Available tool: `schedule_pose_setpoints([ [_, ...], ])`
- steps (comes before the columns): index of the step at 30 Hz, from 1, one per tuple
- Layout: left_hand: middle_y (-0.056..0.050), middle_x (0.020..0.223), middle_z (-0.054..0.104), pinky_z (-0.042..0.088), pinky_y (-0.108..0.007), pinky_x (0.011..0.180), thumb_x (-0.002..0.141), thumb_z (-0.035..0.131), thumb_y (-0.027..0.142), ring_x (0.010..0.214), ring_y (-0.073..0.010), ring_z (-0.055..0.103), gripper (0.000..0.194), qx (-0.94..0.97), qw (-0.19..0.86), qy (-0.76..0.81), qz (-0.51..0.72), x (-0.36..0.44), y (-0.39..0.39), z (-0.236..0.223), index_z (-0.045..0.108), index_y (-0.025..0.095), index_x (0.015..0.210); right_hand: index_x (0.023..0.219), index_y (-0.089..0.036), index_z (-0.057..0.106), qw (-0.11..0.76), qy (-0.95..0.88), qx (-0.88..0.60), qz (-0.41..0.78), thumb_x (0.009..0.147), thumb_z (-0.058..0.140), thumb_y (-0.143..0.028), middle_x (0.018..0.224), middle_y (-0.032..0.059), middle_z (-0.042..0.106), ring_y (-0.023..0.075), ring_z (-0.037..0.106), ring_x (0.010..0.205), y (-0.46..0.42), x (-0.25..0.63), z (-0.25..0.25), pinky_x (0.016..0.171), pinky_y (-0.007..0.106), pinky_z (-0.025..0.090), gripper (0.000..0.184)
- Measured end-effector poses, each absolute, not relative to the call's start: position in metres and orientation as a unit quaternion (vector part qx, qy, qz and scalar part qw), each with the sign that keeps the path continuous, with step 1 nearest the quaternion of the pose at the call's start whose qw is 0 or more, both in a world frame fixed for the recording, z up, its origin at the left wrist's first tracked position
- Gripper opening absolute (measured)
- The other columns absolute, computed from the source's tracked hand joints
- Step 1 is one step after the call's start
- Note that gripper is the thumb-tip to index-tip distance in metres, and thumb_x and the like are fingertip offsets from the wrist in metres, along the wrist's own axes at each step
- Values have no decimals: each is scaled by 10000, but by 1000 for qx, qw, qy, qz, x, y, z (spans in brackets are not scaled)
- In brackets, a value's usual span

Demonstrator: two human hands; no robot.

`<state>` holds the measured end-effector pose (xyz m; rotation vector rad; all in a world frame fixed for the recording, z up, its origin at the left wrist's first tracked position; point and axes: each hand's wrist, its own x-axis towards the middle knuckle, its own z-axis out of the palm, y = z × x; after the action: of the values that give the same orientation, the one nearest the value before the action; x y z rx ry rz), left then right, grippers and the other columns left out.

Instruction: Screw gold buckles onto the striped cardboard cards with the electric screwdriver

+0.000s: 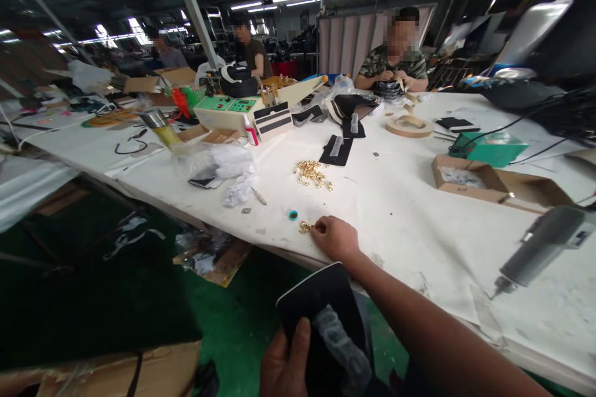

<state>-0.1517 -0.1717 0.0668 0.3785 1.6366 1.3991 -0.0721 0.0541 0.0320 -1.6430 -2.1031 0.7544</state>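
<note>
My left hand (286, 353) grips a flat black panel (321, 298) by its left side, thumb on top, below the table edge. A crumpled translucent plastic strip (342, 347) lies on the panel. Above the table's near edge my right hand (335, 237) has its fingers pinched at a few small gold-coloured metal pieces (304, 227); the fingertips are partly hidden. Just left of these pieces is a small blue-rimmed round container (293, 215) with something brown inside. Farther in lies a loose pile of gold-coloured metal pieces (313, 172).
On the white table (395, 248) are a grey power tool (540, 248), cardboard trays (470, 177), a green box (488, 147), a tape roll (410, 125), a pale green machine (228, 113) and plastic wrapping (233, 164). A co-worker (393, 65) sits across the table.
</note>
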Motion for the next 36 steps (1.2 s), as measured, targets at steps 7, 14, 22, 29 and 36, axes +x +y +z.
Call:
schedule_pose_setpoints([
  [7, -125, 984, 852, 657, -405, 870, 674, 891, 725, 972, -365, 803, 672, 143, 491, 652, 559, -161, -167, 64, 854, 148, 1017, 997, -268, 780, 148, -749, -596, 249, 918, 684, -428, 1091, 59, 791, 237, 704, 928, 64, -80, 28, 747, 323, 437, 202],
  [14, -112, 1051, 848, 595, -470, 1039, 769, 870, 646, 1123, -369, 772, 595, 137, 444, 644, 608, -156, -164, 62, 834, 161, 1111, 948, -254, 796, 205, -737, -589, 261, 894, 683, -328, 1121, 53, 782, 223, 699, 956, 60, -87, 25, 730, 302, 441, 145],
  [22, -98, 1022, 841, 596, -409, 980, 766, 881, 623, 1033, -320, 779, 592, 139, 453, 628, 618, -157, -162, 76, 826, 142, 1107, 964, -204, 747, 330, -690, -536, 357, 935, 621, -325, 983, 29, 804, 167, 703, 821, 38, -50, 33, 784, 277, 529, 178],
  [29, -85, 869, 827, 616, -358, 881, 826, 816, 649, 892, -297, 770, 530, 255, 410, 656, 580, -140, -152, 79, 847, 140, 970, 895, -200, 765, 476, -611, -454, 441, 912, 743, -372, 794, 29, 744, 158, 630, 675, -45, 21, 70, 630, 270, 525, 174],
  [36, -126, 1125, 833, 602, -381, 982, 913, 743, 635, 1139, -352, 751, 570, 367, 420, 634, 536, -102, -143, 79, 823, 147, 1197, 942, -226, 790, 512, -634, -420, 400, 949, 736, -275, 866, 22, 775, 161, 717, 774, -81, 49, 74, 721, 271, 566, 73],
])
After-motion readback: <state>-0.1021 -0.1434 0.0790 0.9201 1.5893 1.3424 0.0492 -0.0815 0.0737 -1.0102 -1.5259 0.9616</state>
